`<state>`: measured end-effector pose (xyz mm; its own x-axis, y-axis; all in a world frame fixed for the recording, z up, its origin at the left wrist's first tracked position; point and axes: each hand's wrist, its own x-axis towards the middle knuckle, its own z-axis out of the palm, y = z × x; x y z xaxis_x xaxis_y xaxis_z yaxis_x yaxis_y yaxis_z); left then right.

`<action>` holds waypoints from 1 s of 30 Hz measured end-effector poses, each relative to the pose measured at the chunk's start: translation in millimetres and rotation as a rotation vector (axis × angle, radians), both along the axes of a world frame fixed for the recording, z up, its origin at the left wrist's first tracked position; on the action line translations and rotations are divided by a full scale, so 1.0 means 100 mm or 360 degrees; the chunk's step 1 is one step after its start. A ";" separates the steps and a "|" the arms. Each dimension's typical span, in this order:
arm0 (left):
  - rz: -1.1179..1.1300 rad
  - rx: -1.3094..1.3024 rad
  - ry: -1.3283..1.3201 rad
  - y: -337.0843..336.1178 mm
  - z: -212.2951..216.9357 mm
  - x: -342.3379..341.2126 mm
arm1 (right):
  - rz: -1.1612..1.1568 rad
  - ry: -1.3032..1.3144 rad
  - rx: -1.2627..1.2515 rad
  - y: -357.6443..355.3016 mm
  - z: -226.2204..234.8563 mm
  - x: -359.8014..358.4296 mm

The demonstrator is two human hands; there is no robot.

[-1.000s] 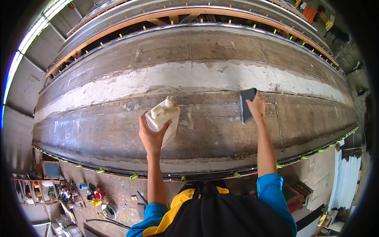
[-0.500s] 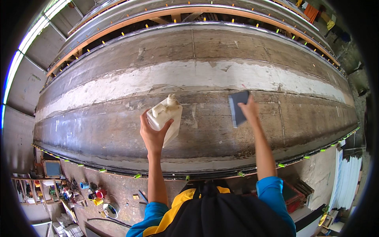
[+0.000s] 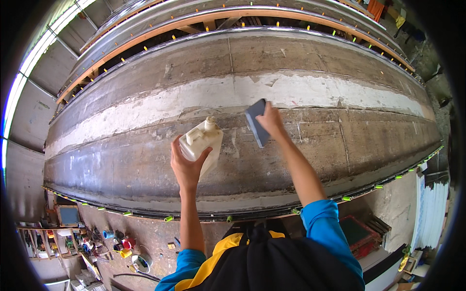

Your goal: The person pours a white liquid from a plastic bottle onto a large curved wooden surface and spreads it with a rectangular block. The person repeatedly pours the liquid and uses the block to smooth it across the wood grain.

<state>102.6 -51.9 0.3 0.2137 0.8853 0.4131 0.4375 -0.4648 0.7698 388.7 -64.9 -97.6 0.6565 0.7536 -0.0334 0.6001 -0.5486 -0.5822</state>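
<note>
My left hand (image 3: pixel 186 169) is wrapped round a cream-white plastic jug (image 3: pixel 198 141), thumb on the near side and fingers on the far left. The jug leans a little, with its capped neck pointing away from me; whether its base touches the table is unclear. To the right, my right hand (image 3: pixel 273 120) grips a flat dark grey rectangular block (image 3: pixel 257 127) by its right edge. A paler edge shows along the block's left side. Both hands are over the long stained brown table (image 3: pixel 301 165), just on my side of its white band (image 3: pixel 194 96).
Green clips (image 3: pixel 169 218) line the table's near edge, and yellow ones the far edge. Beyond lies another long table with an orange wooden rail (image 3: pixel 160 25). Buckets (image 3: pixel 141 263) and tools crowd the floor at lower left. A framed panel (image 3: pixel 358 233) sits at lower right.
My right hand has moved left with the grey block, closer to the jug, and the block is now tilted more on edge. My left hand and the jug have hardly moved.
</note>
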 end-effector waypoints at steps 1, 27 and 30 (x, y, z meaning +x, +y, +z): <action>-0.0002 0.0023 0.0011 -0.02 0.01 0.00 | -0.0063 0.0061 0.0035 -0.15 0.00 0.19; -0.0305 0.0131 0.0687 -0.94 0.21 0.57 | 0.0148 -0.0044 0.0233 -1.79 0.08 -0.17; -0.0426 0.0139 0.0877 -1.01 0.21 0.59 | -0.0017 0.0125 0.0074 -2.02 0.18 -0.09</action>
<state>161.3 -152.9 21.8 0.6264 0.7393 0.2472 0.6195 -0.6646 0.4178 380.1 -266.5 -80.0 0.6613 0.7485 -0.0502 0.5459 -0.5260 -0.6521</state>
